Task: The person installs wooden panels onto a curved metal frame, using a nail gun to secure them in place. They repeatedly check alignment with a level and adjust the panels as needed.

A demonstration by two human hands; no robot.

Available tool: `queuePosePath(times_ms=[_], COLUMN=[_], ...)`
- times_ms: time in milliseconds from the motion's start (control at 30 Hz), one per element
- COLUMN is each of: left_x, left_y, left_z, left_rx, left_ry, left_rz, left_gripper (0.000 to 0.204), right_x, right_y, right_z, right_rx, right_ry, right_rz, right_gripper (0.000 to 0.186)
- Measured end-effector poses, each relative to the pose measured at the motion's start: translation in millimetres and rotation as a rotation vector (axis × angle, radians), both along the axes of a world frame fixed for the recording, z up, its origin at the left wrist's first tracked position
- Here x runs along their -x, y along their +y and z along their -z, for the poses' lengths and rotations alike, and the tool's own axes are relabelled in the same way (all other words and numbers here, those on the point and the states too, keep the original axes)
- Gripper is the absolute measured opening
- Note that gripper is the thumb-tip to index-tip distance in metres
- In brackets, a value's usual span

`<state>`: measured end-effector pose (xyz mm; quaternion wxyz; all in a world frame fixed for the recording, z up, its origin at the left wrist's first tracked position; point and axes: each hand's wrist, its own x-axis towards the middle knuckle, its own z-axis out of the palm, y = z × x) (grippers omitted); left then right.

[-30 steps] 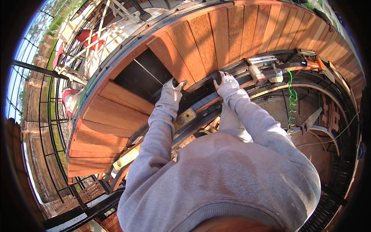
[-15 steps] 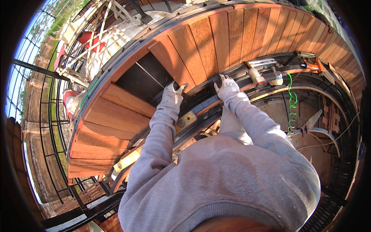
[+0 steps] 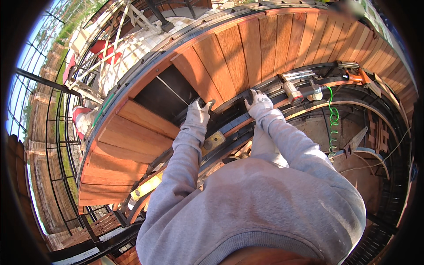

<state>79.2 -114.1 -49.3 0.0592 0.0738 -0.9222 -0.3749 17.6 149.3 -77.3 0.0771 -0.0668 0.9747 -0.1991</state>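
Note:
My left hand (image 3: 198, 112), in a pale glove with dark fingertips, grips the near corner of a reddish wooden plank (image 3: 197, 73). This plank lies beside a dark opening (image 3: 165, 92) in a curved row of boards. To its right, my gloved right hand (image 3: 259, 102) is curled at the inner edge of the row, by a dark curved rail (image 3: 236, 123). What its fingers hold is hidden. A yellow level (image 3: 214, 140) rests beside my left forearm.
More planks (image 3: 128, 137) continue left of the opening. On the right, a nail gun (image 3: 291, 90) with a green coiled hose (image 3: 334, 117) lies on the curved frame, near an orange tool (image 3: 360, 79). Another yellow level (image 3: 145, 185) sits lower left. Black railings (image 3: 55, 150) stand beyond.
Both hands stay at nearly the same places, with the right shifted slightly down. The view has moved a little. A blurred round shape has appeared at the far upper right.

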Motion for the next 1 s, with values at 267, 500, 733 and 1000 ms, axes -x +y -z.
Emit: queuePosePath(times_ms=[267, 500, 733, 1000], left_x=[5, 1, 3, 12], left_y=[-3, 1, 1, -14], left_z=[15, -9, -8, 26], left_rx=[-0.283, -0.048, 0.008, -0.017], left_ry=[-0.074, -0.081, -0.044, -0.023], left_rz=[-0.032, -0.062, -0.007, 0.000], left_gripper=[0.025, 0.031, 0.031, 0.029], right_x=[4, 0, 31, 65], right_y=[7, 1, -45, -99], right_z=[8, -69, -209, -240], right_rx=[0.147, 0.321, 0.365, -0.025], right_ry=[0.044, 0.570, 1.148, 0.789], right_rz=[-0.026, -0.251, -0.540, -0.599], right_gripper=[0.061, 0.064, 0.069, 0.086])
